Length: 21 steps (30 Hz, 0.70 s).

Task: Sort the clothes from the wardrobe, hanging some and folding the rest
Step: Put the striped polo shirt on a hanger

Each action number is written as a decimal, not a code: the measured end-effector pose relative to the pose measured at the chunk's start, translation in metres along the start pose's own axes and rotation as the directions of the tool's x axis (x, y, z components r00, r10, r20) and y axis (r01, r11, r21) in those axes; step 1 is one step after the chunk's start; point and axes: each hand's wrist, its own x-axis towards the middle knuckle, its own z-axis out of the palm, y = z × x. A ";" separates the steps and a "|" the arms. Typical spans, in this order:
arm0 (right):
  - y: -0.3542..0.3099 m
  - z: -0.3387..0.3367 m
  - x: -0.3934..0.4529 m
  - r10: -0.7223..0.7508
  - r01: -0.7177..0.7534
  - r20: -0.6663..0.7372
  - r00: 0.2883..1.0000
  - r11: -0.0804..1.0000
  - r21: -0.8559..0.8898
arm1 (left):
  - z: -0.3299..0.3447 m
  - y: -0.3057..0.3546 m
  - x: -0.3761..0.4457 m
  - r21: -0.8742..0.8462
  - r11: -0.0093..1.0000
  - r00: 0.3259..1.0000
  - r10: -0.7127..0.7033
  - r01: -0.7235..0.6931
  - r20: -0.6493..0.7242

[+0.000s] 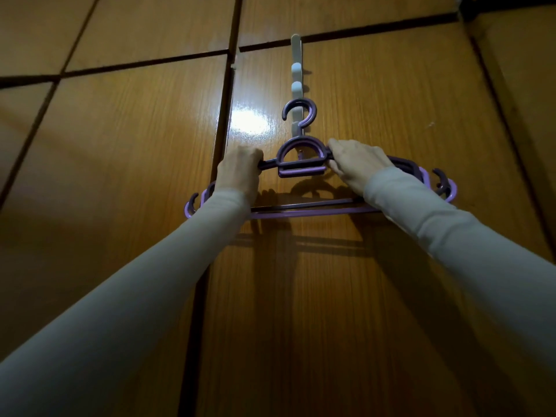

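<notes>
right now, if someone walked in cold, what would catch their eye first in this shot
A purple hanger stands out at the centre, its hook over a white over-door hook rack on the glossy wooden wardrobe door. The left hand grips its left arm and the right hand holds its right arm, both in pale grey sleeves. A bright glare spot shines on the wood just left of the hook.

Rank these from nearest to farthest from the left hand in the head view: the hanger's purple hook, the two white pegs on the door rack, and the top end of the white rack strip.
1. Purple hook, up and to the right of the left hand.
2. Lower white peg, just above the hook.
3. Upper white peg, higher on the strip.
4. Top end of the white rack strip, at the door's upper edge.
</notes>
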 end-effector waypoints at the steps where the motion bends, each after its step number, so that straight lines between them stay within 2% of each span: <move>1: 0.000 -0.002 -0.002 -0.003 0.003 -0.008 1.000 1.000 -0.003 | -0.002 0.000 -0.001 -0.012 1.000 1.000 0.000 0.000 0.000; 4: 0.002 -0.004 -0.012 -0.009 0.009 -0.014 1.000 1.000 0.008 | -0.005 0.006 -0.009 -0.019 1.000 1.000 0.013 -0.013 0.007; 9: 0.008 -0.013 -0.049 0.039 -0.049 0.067 0.997 0.986 0.157 | -0.005 0.027 -0.027 -0.015 0.999 0.999 0.043 -0.043 0.018; 14: 0.028 -0.022 -0.095 0.128 -0.136 0.074 0.989 0.985 0.109 | -0.004 0.069 -0.058 -0.020 0.996 0.996 0.086 -0.086 0.037; 21: 0.083 -0.062 -0.172 0.191 -0.223 0.220 0.957 0.966 0.130 | -0.007 0.155 -0.095 -0.102 0.993 0.983 0.083 -0.067 0.163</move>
